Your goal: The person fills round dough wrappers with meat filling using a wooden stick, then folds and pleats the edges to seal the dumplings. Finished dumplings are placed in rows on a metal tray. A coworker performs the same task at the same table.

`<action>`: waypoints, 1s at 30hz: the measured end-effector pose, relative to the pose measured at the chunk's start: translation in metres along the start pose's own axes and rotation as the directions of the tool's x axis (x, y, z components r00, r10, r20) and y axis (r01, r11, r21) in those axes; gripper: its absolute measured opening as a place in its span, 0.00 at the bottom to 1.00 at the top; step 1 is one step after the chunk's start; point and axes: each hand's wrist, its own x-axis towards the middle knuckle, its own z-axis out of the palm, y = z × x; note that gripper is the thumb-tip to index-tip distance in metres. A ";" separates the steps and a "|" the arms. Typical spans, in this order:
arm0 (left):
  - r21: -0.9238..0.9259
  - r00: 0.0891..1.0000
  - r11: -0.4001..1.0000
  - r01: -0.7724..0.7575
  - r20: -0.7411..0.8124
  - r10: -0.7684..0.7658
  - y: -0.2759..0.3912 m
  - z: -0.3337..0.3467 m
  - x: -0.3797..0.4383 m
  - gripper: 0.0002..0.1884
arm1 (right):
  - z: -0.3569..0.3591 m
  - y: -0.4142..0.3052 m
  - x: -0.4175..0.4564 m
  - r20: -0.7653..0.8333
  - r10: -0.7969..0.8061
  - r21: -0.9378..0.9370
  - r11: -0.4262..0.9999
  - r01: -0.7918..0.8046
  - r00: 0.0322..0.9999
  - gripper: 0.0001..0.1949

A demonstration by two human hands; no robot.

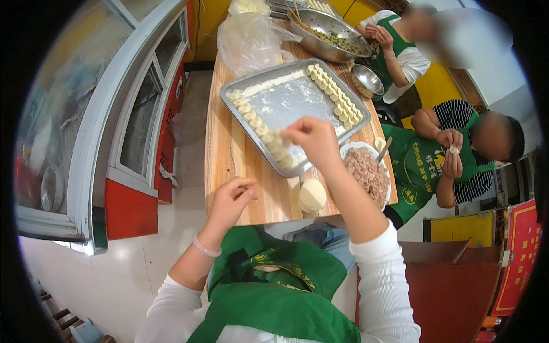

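My right hand [315, 139] reaches over the near edge of a metal tray [283, 105], fingers pinched beside the left row of small wrapped dumplings [253, 120]. Blur there hides whether a dumpling is between the fingertips. Loosely curled and holding nothing, my left hand [233, 199] hovers at the left front of the wooden table. A stack of round dough wrappers [312, 195] lies between my hands, close to the front edge. Right of it, partly behind my right forearm, is a white bowl of minced meat [366, 173] with a utensil handle [385, 149] sticking out.
Behind the tray are a clear plastic bag [253, 40] and a large steel basin of chopped filling [330, 36]. A small metal bowl [368, 80] stands at the right. Two people [446, 150] in green aprons work along that side. White-framed glass cabinets [137, 120] flank the left.
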 end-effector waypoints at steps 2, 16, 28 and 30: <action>0.120 0.985 0.989 -0.088 -0.136 0.104 -0.011 -0.015 -0.005 0.08 | 0.020 0.017 0.051 -0.013 0.078 0.179 0.981 -0.074 0.997 0.06; 0.318 0.948 0.895 -0.312 0.048 0.314 0.002 -0.021 -0.012 0.06 | 0.100 0.045 0.161 0.160 0.440 0.543 0.708 -0.451 0.884 0.07; 0.298 0.946 0.900 -0.320 0.050 0.320 -0.005 -0.022 -0.012 0.05 | 0.108 0.045 0.163 0.225 0.490 0.630 0.586 -0.509 0.842 0.07; 0.294 0.942 0.898 -0.328 0.030 0.335 -0.004 -0.021 -0.012 0.04 | 0.101 0.044 0.163 0.271 0.485 0.604 0.586 -0.539 0.831 0.11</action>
